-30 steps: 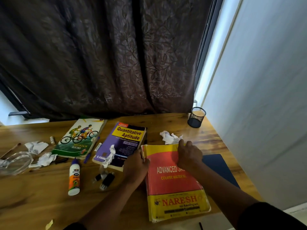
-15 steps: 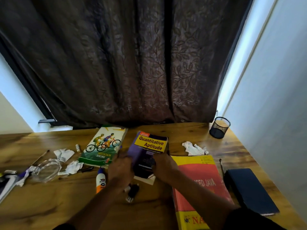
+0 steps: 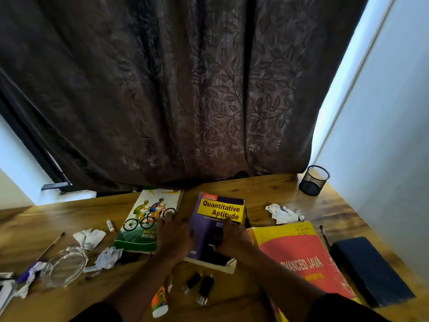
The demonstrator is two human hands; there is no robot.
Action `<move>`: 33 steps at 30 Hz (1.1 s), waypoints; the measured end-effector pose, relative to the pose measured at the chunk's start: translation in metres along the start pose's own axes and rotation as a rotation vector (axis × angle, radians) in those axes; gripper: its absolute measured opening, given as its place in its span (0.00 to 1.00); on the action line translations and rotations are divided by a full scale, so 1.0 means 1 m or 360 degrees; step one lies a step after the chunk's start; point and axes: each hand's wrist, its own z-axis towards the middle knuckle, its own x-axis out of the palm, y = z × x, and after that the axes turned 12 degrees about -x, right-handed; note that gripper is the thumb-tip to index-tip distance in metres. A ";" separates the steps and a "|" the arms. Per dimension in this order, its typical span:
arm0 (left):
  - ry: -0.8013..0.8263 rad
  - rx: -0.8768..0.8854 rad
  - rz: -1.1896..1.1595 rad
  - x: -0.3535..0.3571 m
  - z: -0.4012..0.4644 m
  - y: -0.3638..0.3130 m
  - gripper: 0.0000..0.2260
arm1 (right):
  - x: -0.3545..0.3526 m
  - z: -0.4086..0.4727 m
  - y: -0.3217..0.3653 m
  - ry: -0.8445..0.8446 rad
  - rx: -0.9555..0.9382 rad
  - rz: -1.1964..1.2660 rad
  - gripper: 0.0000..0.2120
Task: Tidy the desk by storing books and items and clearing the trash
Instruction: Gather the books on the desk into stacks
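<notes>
Nearest the camera, a glue bottle (image 3: 159, 302) with an orange label lies on the wooden desk (image 3: 69, 305), partly hidden under the left forearm. Just beyond it, two small dark capped items (image 3: 200, 287) lie side by side. To the right, a thick red-and-yellow Advanced Java book (image 3: 299, 259) lies flat, and a dark blue rectangular case (image 3: 371, 270) sits beside it near the desk's right edge.

Farther in, both hands rest on the purple Quantitative Aptitude book (image 3: 216, 228), a thick, worn paperback. The left hand (image 3: 174, 238) clasps its left edge with fingers spread, some reaching onto the neighbouring Mountain Biking book (image 3: 148, 219). The right hand (image 3: 232, 238) presses on the cover, fingers curled at the right side; both hands cover the lower cover.

At left, a clear glass bowl (image 3: 65, 267) sits among crumpled white papers (image 3: 89, 238), with a thin brush (image 3: 52, 245) nearby. Another paper wad (image 3: 283, 213) lies right of the purple book. Farthest back, a black mesh cup (image 3: 313, 180) stands upright before a brown leaf-patterned curtain (image 3: 185, 89).
</notes>
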 end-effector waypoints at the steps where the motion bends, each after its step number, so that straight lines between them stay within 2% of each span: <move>1: 0.0061 0.0003 0.0021 0.001 0.007 -0.003 0.22 | 0.000 0.003 -0.002 -0.0005 0.0013 0.0004 0.43; 5: 0.0238 -0.0050 -0.0076 0.002 0.029 -0.020 0.25 | -0.007 0.007 0.001 0.0052 0.0104 0.0042 0.51; 11: 0.0475 -0.0355 -0.0493 -0.006 0.042 -0.044 0.27 | -0.002 0.012 0.004 0.0036 0.0289 0.0108 0.56; 13: 0.0530 -0.0389 -0.0619 -0.012 0.046 -0.047 0.22 | 0.005 0.011 0.003 -0.0044 0.0364 0.0226 0.55; 15: 0.0601 -0.0425 -0.0904 -0.015 0.050 -0.050 0.12 | 0.011 0.010 0.003 -0.0149 0.0407 0.0333 0.53; 16: 0.0626 -0.0452 -0.0967 -0.018 0.051 -0.050 0.14 | 0.014 0.010 0.004 -0.0197 0.0417 0.0348 0.52; 17: 0.0630 -0.0485 -0.1009 -0.017 0.053 -0.051 0.14 | 0.016 0.010 0.004 -0.0243 0.0426 0.0364 0.52; 18: 0.0613 -0.0475 -0.1017 -0.020 0.052 -0.051 0.09 | 0.018 0.010 0.004 -0.0283 0.0437 0.0395 0.51; 19: 0.0585 -0.0457 -0.1034 -0.021 0.052 -0.049 0.11 | 0.019 0.011 0.003 -0.0323 0.0439 0.0441 0.50; 21: 0.0560 -0.0418 -0.1070 -0.018 0.057 -0.048 0.27 | 0.018 0.009 0.003 -0.0405 0.0421 0.0539 0.45; 22: 0.0569 -0.0442 -0.1107 -0.017 0.060 -0.046 0.29 | 0.017 0.009 0.002 -0.0459 0.0411 0.0584 0.42; 24: 0.0584 -0.0505 -0.1201 -0.025 0.059 -0.043 0.25 | 0.017 0.008 -0.001 -0.0571 0.0411 0.0677 0.37; 26: 0.0548 -0.0530 -0.1316 -0.026 0.062 -0.041 0.21 | 0.017 0.004 -0.003 -0.0646 0.0404 0.0778 0.36; 29: 0.0511 -0.0494 -0.1539 -0.031 0.065 -0.037 0.24 | 0.017 0.004 -0.005 -0.0766 0.0340 0.0970 0.37; 33: 0.0418 -0.0390 -0.1773 -0.072 0.056 -0.039 0.22 | 0.011 0.011 -0.008 -0.0970 0.0136 0.1445 0.40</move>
